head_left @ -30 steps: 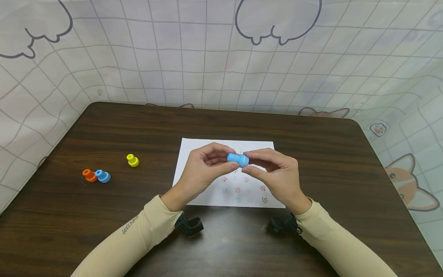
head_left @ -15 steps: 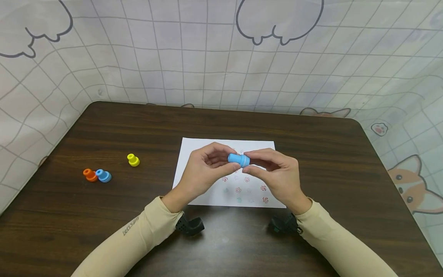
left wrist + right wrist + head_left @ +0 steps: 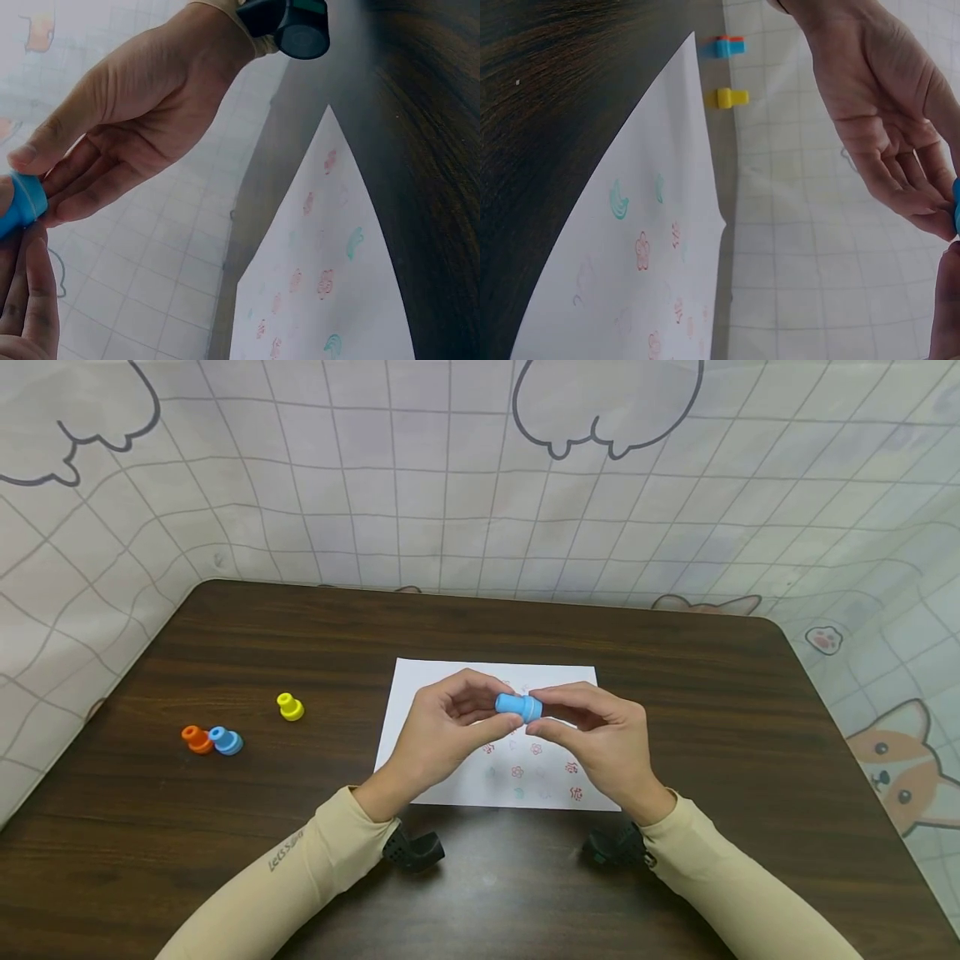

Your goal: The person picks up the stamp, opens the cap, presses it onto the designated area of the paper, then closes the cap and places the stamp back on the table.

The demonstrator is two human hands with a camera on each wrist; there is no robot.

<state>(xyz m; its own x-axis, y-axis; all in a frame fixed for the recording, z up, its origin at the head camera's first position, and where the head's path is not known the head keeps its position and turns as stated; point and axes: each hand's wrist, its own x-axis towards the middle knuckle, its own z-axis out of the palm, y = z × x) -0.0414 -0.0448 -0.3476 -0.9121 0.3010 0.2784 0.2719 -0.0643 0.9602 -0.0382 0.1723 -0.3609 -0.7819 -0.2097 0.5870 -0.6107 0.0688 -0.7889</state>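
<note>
In the head view, a small blue stamp (image 3: 517, 706) is held sideways above the white sheet of paper (image 3: 427, 681). My left hand (image 3: 435, 735) pinches its narrower end between thumb and fingers. The thumb and forefinger of my right hand (image 3: 603, 735) grip the wider, ringed end. The left wrist view shows the blue stamp (image 3: 30, 199) at the left edge, between the fingertips of both hands. Red flower prints (image 3: 517, 772) and green crescent-like prints (image 3: 355, 244) mark the paper, along with fainter ones. The hands cover part of the sheet.
On the left of the dark wooden table (image 3: 480, 893), an orange stamp (image 3: 197, 740) and a second blue stamp (image 3: 226, 741) stand side by side. A yellow stamp (image 3: 290, 707) is a little to their right. A patterned curtain (image 3: 420, 485) hangs behind the table.
Both hands keep the same hold on the blue stamp. The whole scene shifts very slightly to the right in the head view.
</note>
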